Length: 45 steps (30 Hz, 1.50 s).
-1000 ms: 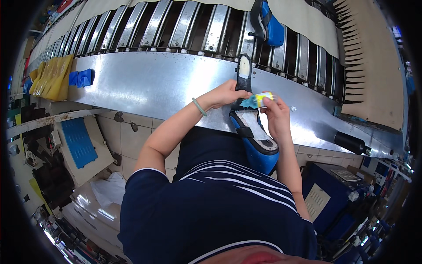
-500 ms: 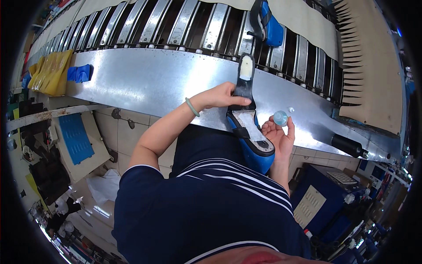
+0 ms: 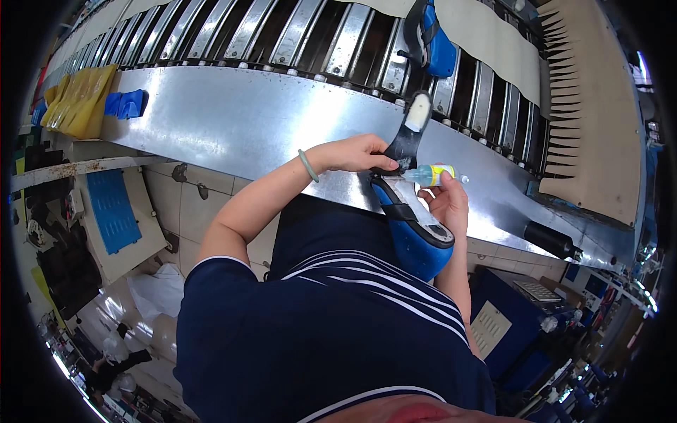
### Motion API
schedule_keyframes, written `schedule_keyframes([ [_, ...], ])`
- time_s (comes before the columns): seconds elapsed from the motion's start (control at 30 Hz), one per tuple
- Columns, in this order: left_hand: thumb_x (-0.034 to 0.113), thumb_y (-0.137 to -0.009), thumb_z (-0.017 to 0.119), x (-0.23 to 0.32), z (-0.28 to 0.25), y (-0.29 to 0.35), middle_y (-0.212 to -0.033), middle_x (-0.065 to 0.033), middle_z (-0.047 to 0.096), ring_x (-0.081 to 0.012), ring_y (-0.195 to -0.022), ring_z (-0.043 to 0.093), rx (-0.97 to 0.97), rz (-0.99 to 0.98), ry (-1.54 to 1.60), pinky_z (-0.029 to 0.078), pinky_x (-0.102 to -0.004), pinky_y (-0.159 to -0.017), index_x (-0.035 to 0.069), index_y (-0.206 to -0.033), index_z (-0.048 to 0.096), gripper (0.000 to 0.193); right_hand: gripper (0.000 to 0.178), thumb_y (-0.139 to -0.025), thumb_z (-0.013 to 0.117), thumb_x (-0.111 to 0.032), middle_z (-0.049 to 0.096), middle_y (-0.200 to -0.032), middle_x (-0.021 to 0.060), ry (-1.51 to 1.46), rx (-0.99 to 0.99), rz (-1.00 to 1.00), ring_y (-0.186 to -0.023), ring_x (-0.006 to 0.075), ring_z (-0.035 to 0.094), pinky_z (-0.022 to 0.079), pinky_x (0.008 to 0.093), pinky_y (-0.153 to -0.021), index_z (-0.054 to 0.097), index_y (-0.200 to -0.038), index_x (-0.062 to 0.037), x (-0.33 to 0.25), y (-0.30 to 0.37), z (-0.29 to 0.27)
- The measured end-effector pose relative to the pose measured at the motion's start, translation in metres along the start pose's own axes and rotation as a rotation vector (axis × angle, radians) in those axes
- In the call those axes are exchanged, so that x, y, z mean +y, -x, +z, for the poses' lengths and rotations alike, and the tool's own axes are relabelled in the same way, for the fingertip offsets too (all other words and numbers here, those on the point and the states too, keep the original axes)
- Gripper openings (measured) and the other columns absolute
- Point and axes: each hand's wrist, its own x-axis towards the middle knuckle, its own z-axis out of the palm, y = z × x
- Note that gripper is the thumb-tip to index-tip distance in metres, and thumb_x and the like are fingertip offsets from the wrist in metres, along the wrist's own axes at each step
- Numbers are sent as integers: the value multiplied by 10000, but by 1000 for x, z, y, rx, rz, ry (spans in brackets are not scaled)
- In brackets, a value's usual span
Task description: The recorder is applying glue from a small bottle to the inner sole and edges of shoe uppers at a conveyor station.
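Observation:
My left hand (image 3: 368, 154) is closed on a black insole (image 3: 404, 146) with a cream pad at its heel end. The insole is lifted from a black sandal (image 3: 431, 231) on a blue shoe last (image 3: 416, 248), whose whitish footbed shows between the straps. My right hand (image 3: 448, 204) pinches a small clear squeeze bottle (image 3: 427, 175) with a yellow label. The bottle lies tilted sideways, its nozzle pointing left at the bend between insole and sandal; whether liquid comes out I cannot tell. Just right of the bottle, a small whitish cap (image 3: 463, 179) shows.
A metal ledge (image 3: 233, 120) runs along a roller conveyor (image 3: 296, 35). Another black sandal on a blue last (image 3: 436, 53) sits on the conveyor. Yellow plastic sheets (image 3: 81, 102) and blue pieces (image 3: 125, 104) lie at left, a black cylinder (image 3: 549, 240) at right.
My right hand has tipped the bottle sideways and brought its nozzle to the insole's bend. The insole and sandal have shifted slightly right, still with my left hand on the insole.

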Motion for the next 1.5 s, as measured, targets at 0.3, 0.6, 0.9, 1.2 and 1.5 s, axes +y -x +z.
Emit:
schedule_keyframes([
  [0.3,228,-926,620,10,0,-8,-675,70,528,-31,-621,418,-52,-111,-43,344,-215,-562,16,-805,654,247,350,-836,721,-100,672,-948,84,241,12,4,-793,119,629,504,239,-625,592,-1142,12,-2,-7,3],
  [0.6,251,-906,642,-2,0,-12,-619,58,504,-41,-549,403,-26,-80,98,305,-230,-489,35,-768,637,256,402,-789,757,-54,673,-955,74,434,-97,-83,-807,93,621,500,212,-656,595,-1149,17,-7,-9,9],
  [0.9,230,-915,627,-9,1,-13,-641,49,533,-35,-559,429,-13,-65,170,330,-214,-501,43,-807,639,217,398,-789,754,-40,673,-971,72,572,-207,-114,-856,99,626,516,230,-712,593,-1149,11,-15,-11,18],
  [1.2,236,-914,628,-7,1,-8,-681,48,567,-28,-583,456,8,-59,180,359,-203,-526,46,-817,644,213,383,-799,743,-38,666,-993,79,531,-159,-83,-883,112,628,525,239,-745,591,-1146,15,-11,-8,22],
  [1.5,242,-914,629,-20,0,-12,-682,51,573,-22,-563,449,24,-70,204,339,-196,-494,53,-825,643,210,384,-798,732,4,656,-1019,83,546,-231,-115,-932,128,630,533,257,-798,582,-1152,13,-13,-10,24],
])
